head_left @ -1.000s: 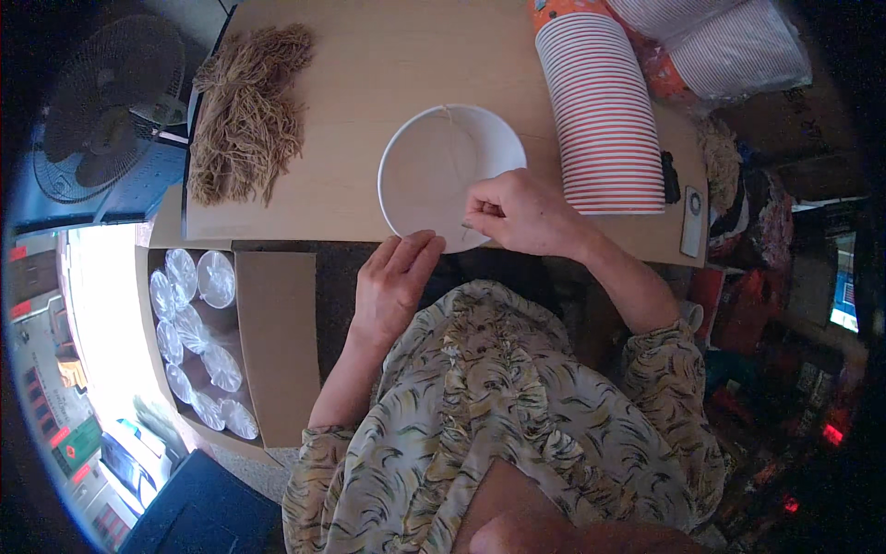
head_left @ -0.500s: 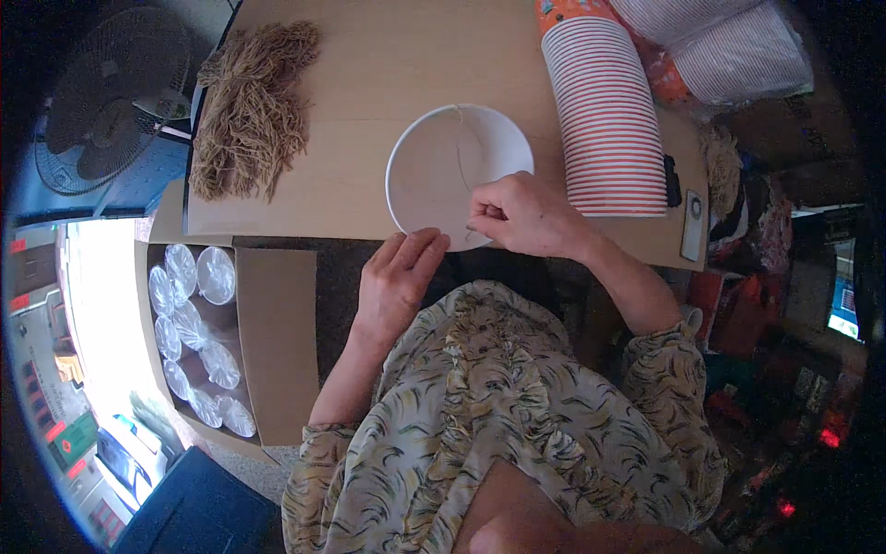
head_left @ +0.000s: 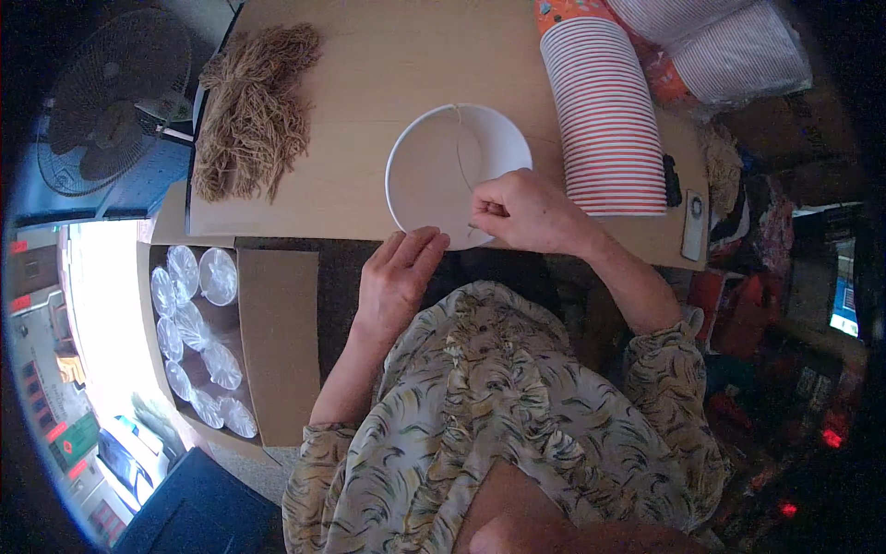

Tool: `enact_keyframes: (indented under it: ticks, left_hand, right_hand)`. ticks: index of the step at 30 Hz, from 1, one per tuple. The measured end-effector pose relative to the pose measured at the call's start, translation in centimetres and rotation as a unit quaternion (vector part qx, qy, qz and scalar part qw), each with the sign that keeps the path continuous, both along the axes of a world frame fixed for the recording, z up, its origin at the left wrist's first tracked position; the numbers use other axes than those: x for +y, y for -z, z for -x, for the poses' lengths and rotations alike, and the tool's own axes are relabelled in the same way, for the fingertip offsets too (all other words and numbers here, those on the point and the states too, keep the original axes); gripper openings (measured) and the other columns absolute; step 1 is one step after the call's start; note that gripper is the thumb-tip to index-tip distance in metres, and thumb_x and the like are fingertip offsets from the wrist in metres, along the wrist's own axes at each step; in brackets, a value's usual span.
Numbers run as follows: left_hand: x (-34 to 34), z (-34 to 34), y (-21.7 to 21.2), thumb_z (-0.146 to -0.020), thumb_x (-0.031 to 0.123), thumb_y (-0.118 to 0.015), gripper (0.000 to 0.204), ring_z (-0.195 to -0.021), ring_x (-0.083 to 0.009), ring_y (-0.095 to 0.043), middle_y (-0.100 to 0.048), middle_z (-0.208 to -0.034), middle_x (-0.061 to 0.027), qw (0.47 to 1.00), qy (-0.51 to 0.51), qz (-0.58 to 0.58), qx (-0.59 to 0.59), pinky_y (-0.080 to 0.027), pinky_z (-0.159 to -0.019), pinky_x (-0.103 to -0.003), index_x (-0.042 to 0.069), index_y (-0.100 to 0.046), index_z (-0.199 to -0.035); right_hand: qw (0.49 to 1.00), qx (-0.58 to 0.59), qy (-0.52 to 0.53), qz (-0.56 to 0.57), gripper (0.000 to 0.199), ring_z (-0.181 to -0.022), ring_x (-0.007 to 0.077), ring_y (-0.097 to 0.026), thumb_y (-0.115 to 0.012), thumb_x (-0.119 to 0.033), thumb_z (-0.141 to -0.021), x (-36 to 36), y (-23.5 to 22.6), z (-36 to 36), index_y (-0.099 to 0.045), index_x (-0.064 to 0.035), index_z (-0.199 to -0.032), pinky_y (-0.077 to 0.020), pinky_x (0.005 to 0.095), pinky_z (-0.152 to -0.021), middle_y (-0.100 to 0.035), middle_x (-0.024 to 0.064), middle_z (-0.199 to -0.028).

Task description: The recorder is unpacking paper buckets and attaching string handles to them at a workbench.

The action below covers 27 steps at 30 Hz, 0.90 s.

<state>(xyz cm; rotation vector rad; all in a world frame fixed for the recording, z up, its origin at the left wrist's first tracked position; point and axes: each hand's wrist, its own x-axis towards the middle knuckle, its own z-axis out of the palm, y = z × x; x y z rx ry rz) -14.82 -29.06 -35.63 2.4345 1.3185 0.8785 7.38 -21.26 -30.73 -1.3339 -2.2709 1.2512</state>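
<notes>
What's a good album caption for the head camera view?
Left hand on a white tub, right hand holding thin string, brown cord bundle off left.

White glare [head_left: 106, 319] floods the left, the right is dim.

Smooth paper tub [head_left: 426, 175], rough twine bundle [head_left: 255, 115]

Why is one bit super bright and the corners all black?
In the head view, glare washes out a strip left of the cardboard box, probably daylight; in the head view, the corners sit outside the fisheye's round image; in the head view, left hand, right hand and white tub look fairly clear.
</notes>
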Motion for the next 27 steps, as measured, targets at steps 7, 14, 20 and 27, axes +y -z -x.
enact_keyframes:
  ticks: [7, 14, 20, 27]
  left_hand:
    - [-0.14, -0.10, -0.05, -0.073, 0.004, -0.065, 0.032, -0.090, -0.0233, -0.066, -0.066, -0.104, -0.0055, 1.000, -0.002, -0.001, -0.004, -0.057, -0.074, -0.034, 0.007, -0.068, -0.104]
    - [-0.25, -0.24, -0.26, -0.069, 0.001, -0.064, 0.034, -0.089, -0.0255, -0.067, -0.069, -0.104, -0.0064, 1.000, -0.013, 0.009, -0.010, -0.057, -0.076, -0.036, 0.008, -0.068, -0.102]
    - [-0.19, -0.07, -0.08, -0.072, 0.002, -0.065, 0.032, -0.089, -0.0250, -0.067, -0.067, -0.103, -0.0063, 1.000, -0.006, -0.001, -0.007, -0.057, -0.075, -0.036, 0.007, -0.068, -0.103]
    - [-0.23, -0.06, 0.33, -0.073, 0.004, -0.066, 0.031, -0.089, -0.0235, -0.066, -0.066, -0.103, -0.0055, 1.000, -0.006, -0.011, 0.000, -0.057, -0.074, -0.035, 0.007, -0.067, -0.104]
  right_hand:
    - [0.999, -0.039, -0.009, 0.007, 0.012, -0.058, 0.0202, -0.063, -0.067, -0.010, -0.084, -0.06, -0.16, -0.13, -0.065, 0.0012, -0.083, -0.0474, 0.0351, -0.056, -0.065, 0.0147, -0.067]
    - [0.999, -0.034, -0.030, 0.006, 0.010, -0.056, 0.0155, -0.058, -0.066, -0.008, -0.084, -0.13, -0.56, -0.05, -0.063, 0.0015, -0.082, -0.0453, 0.0347, -0.055, -0.062, 0.0132, -0.064]
    - [0.999, -0.018, -0.015, 0.036, 0.012, -0.058, 0.0143, -0.056, -0.066, -0.009, -0.086, -0.15, -0.58, -0.19, -0.062, 0.0030, -0.083, -0.0453, 0.0340, -0.057, -0.062, 0.0117, -0.065]
    - [1.000, -0.014, -0.010, 0.024, 0.013, -0.059, 0.0159, -0.059, -0.067, -0.010, -0.086, -0.25, -0.40, -0.12, -0.064, 0.0026, -0.085, -0.0463, 0.0347, -0.058, -0.064, 0.0129, -0.068]
